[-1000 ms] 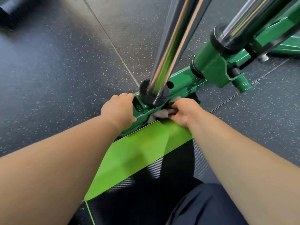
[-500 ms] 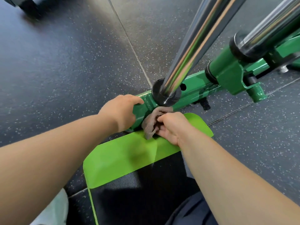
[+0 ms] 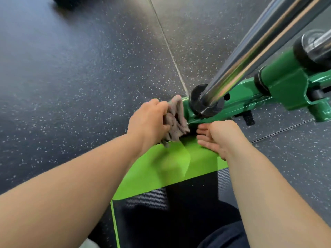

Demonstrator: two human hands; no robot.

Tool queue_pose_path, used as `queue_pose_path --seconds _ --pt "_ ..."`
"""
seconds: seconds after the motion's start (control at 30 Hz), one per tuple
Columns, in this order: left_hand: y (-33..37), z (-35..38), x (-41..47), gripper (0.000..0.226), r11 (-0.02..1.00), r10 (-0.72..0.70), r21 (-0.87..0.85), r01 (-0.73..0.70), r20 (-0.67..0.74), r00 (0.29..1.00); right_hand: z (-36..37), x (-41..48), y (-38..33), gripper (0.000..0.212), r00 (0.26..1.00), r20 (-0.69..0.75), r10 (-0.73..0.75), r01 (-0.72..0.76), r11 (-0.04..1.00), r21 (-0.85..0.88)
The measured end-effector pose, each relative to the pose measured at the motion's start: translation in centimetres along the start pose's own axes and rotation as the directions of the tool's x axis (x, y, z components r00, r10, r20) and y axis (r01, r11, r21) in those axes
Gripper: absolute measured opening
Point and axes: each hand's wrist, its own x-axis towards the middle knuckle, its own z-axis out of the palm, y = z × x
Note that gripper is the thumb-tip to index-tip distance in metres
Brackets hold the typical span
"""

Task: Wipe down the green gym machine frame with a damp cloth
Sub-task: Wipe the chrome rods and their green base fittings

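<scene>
Nearest the camera, a dark-clothed knee [image 3: 225, 237] sits over a mat [image 3: 161, 169] whose black ribbed part gives way to a bright green band. Both forearms reach forward across it.

At the far edge of that band the right hand [image 3: 218, 135] lies loose and holds nothing. Its fingers [image 3: 203, 131] are slack and point left toward the cloth. It sits just on the near side of the frame; whether it touches the tube cannot be told.

The left hand [image 3: 148, 120] is a little farther off and to the left. It grips a bunched grey-brown cloth [image 3: 176, 117], which hangs in folds against the near-left end of the green frame [image 3: 240, 102].

From that end the frame's long axis runs away to the right and slightly farther off, low above the speckled floor [image 3: 71, 68]. So the unwiped length appears to lie to the right of the cloth hand, and a stroke would likely have to travel that way.

Just past the cloth a black collar [image 3: 206, 104] sits on top of the tube, and a chrome bar [image 3: 250, 58] rises steeply from it up and to the right. The cloth would probably need to pass around these on the near or far face. The empty right hand is the closer one to the stretch beyond the collar.
</scene>
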Motion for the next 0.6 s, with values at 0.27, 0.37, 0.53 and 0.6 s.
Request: queue_pose_path --seconds 0.27,0.37,0.53,0.6 --pt "-2.0 2.5 -1.4 0.04 0.89 0.448 0.099 -0.445 -0.007 0.894 0.7 -0.3 0.1 0.038 0.979 -0.151 -0.138 0.165 0.968 0.189" --pt "-2.3 3.8 -2.4 0.045 0.896 0.429 0.132 -0.424 -0.007 0.903 1.0 -0.1 -0.4 0.031 0.971 -0.18 -0.158 0.173 0.982 0.072" --pt "-1.5 2.0 2.0 0.024 0.976 0.199 -0.078 -0.204 -0.067 0.978 1.6 0.0 -0.2 0.04 0.972 -0.165 -0.165 0.172 0.985 0.026" --pt "-2.0 1.1 4.5 0.033 0.993 0.017 -0.118 -0.019 -0.02 1.0 1.7 0.2 0.1 0.04 0.968 -0.173 -0.182 0.187 0.982 0.012"
